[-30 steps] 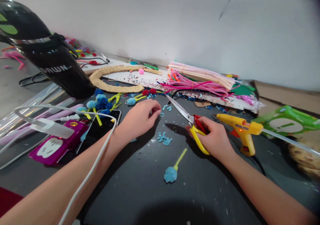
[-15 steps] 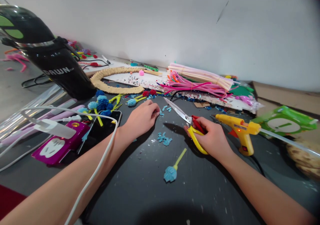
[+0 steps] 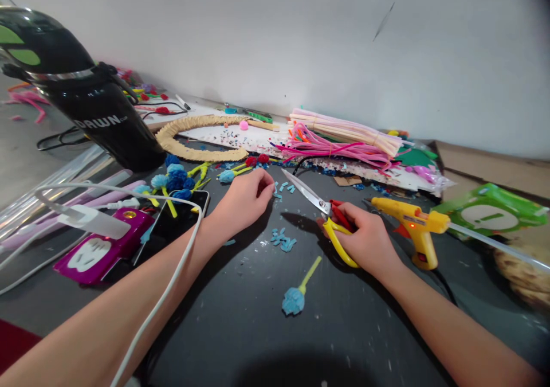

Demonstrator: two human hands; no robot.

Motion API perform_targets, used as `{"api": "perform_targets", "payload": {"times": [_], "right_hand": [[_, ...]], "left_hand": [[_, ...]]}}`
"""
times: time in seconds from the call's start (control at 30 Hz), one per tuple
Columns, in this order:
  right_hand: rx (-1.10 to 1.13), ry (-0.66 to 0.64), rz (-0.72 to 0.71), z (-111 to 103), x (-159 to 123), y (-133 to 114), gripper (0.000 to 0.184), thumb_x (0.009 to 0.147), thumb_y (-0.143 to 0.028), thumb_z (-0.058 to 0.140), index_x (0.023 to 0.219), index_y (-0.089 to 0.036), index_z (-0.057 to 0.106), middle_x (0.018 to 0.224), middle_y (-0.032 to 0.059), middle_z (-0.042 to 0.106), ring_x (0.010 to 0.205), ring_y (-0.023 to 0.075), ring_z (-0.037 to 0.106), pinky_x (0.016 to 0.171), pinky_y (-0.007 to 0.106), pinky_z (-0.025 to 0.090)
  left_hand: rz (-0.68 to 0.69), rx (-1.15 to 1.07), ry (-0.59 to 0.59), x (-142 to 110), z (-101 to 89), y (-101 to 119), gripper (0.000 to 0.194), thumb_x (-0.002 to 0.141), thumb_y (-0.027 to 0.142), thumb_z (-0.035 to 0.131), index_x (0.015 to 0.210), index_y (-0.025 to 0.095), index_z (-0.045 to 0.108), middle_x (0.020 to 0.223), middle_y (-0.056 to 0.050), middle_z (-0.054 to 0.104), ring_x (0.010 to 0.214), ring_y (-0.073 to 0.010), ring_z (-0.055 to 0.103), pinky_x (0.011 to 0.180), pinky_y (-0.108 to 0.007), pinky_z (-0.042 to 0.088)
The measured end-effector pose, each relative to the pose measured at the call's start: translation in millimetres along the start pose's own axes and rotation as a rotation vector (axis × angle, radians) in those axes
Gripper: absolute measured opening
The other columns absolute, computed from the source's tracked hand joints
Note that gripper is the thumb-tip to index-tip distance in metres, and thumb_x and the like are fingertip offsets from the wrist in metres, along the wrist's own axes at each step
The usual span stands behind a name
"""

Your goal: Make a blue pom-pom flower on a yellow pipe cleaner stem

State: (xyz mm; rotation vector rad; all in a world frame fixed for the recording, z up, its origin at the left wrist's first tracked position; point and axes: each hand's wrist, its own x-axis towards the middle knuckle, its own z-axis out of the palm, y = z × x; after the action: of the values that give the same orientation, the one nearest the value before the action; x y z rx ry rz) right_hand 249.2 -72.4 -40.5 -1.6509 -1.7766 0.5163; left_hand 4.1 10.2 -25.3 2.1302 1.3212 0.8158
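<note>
My right hand (image 3: pixel 365 241) is closed around the red and yellow handles of a pair of scissors (image 3: pixel 320 203), whose shut blades point up and left over the dark table. My left hand (image 3: pixel 244 200) rests on the table with its fingers curled and its fingertips pinched near small blue scraps (image 3: pixel 284 187); what they hold is too small to make out. More blue cuttings (image 3: pixel 281 239) lie between my hands. A blue pom-pom flower on a yellow-green stem (image 3: pixel 296 292) lies in front of me.
A yellow glue gun (image 3: pixel 415 226) stands right of my right hand. A black bottle (image 3: pixel 86 106), a twine-wrapped ring (image 3: pixel 193 137), pink pipe cleaners (image 3: pixel 339 140), several blue pom-pom flowers (image 3: pixel 174 180), a phone (image 3: pixel 176 221), a purple case (image 3: pixel 103 246) and a white cable (image 3: pixel 167 284) surround the work area.
My left hand has crept slightly farther from me toward the blue scraps and curled tighter. My right hand and the scissors have barely shifted.
</note>
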Motion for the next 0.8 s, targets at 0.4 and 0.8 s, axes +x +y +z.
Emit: {"api": "perform_targets", "payload": {"times": [0.4,0.8], "right_hand": [[0.004,-0.001,-0.019,0.8,-0.2,1.4,0.019,0.075,-0.034,0.067,0.085,-0.018,0.065,0.068,-0.0007,0.063,0.062,0.0146,0.055,0.055,0.023,0.04],[-0.056,0.046,-0.022,1.5,-2.1,0.3,0.023,0.074,-0.037,0.069,0.072,-0.02,0.053,0.061,-0.0043,0.05,0.057,0.011,0.043,0.052,0.021,0.036]], "left_hand": [[-0.008,-0.157,0.005,-3.1,-5.5,4.7,0.023,0.087,0.027,0.054,0.1,0.017,0.069,0.096,-0.006,0.072,0.084,-0.0171,0.065,0.078,-0.029,0.05],[-0.125,-0.342,-0.017,-1.1,-6.9,10.2,0.026,0.09,0.041,0.053,0.086,0.016,0.059,0.074,-0.002,0.061,0.063,-0.0118,0.053,0.057,-0.023,0.041]]}}
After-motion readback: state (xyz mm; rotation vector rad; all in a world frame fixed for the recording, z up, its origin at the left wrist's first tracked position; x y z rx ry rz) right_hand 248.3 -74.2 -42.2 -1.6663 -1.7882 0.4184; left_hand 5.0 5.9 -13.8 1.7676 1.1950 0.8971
